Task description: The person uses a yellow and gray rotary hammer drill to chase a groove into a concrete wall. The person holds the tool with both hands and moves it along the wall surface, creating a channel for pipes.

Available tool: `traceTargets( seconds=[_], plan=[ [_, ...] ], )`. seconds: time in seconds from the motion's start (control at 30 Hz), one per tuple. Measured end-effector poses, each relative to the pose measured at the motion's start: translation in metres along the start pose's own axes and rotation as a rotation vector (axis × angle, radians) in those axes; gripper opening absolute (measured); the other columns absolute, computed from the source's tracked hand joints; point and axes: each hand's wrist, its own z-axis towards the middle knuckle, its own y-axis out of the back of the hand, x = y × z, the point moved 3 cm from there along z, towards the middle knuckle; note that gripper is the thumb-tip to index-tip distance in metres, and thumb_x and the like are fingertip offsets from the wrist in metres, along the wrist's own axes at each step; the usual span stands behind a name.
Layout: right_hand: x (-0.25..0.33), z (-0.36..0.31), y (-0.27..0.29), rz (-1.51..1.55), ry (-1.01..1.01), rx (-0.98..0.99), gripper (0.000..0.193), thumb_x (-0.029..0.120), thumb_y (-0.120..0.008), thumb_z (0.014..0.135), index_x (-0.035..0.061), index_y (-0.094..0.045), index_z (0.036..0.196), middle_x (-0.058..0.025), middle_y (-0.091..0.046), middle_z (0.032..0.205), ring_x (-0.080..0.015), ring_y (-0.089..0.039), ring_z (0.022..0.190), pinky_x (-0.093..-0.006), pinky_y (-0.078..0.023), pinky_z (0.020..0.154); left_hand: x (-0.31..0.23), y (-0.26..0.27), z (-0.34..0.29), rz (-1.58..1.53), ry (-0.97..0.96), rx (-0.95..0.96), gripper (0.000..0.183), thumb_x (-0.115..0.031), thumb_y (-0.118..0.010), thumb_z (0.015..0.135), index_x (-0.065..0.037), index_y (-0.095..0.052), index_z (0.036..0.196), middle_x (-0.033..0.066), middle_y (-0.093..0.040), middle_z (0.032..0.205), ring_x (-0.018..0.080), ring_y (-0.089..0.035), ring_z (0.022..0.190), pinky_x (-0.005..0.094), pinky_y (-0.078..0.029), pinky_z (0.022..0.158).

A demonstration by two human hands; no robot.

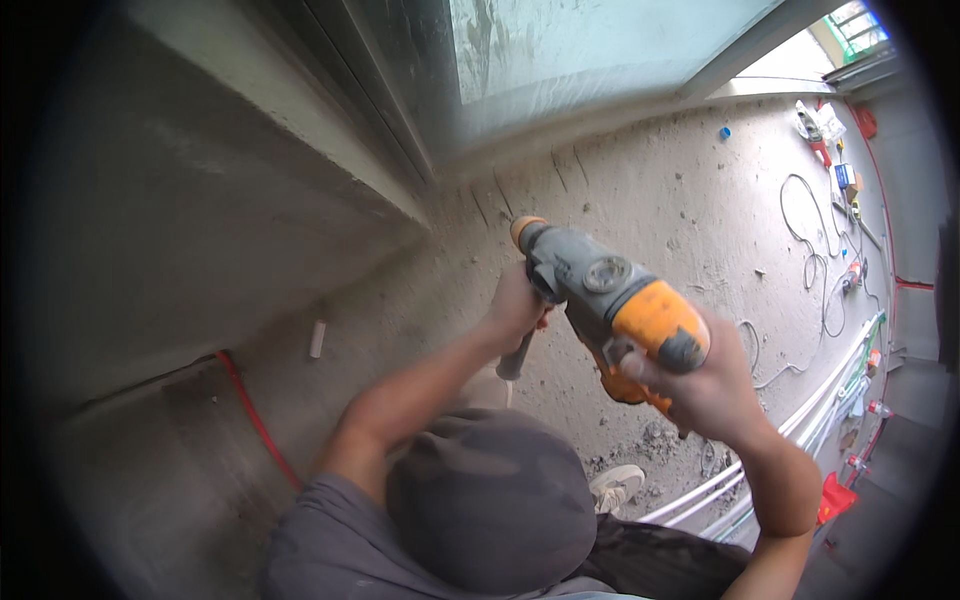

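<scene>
Dusty concrete floor [660, 190] strewn with grit; grey wall [200, 200] along left edge; large hazy glass panel [600, 50] beyond far edge; white pipes [832, 388] along right edge; rubble [650, 450] nearby; orange-and-grey power drill [600, 280] held above mid-floor, nose toward far-left corner; left hand [512, 303] closed round side handle [514, 358]; right hand [712, 390], blurred, gripping drill's rear, fingers partly hidden
</scene>
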Motion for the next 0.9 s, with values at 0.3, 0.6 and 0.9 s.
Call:
traceTargets(
  seconds=[0.3,0.6,0.9],
  plan=[
    [0.039,0.038,0.008,0.064,-0.104,-0.023,0.031,0.017,-0.083,0.089,-0.0014,-0.073,0.113,-0.0033,-0.074,0.091,-0.0097,-0.067,0.081,-0.0295,-0.054,0.076,-0.041,0.017,0.020,0.069,0.188,0.043,0.013,-0.001,-0.075,0.084,-0.002,-0.062,0.087,0.0031,-0.057,0.067,0.0148,-0.055,0.049,0.0331,-0.046,0.046],
    [0.018,0.040,0.005,0.238,-0.165,-0.082,0.038,0.030,-0.085,0.091,-0.0017,-0.074,0.109,-0.0025,-0.069,0.080,-0.0085,-0.063,0.068,-0.0256,-0.050,0.061,-0.064,0.030,0.029,0.357,0.228,0.051,0.005,-0.002,-0.062,0.085,0.001,-0.063,0.081,0.0082,-0.060,0.067,0.0165,-0.056,0.049,0.0349,-0.044,0.043],
    [-0.062,-0.002,-0.053,0.666,-0.145,-0.249,0.034,0.020,-0.082,0.097,-0.0042,-0.067,0.115,-0.0050,-0.066,0.076,-0.0132,-0.062,0.064,-0.0281,-0.050,0.061,-0.065,0.036,0.027,0.721,0.276,0.095,0.019,-0.014,-0.067,0.088,-0.003,-0.064,0.072,0.0026,-0.059,0.064,0.0135,-0.053,0.050,0.0327,-0.042,0.044]
  ],
)
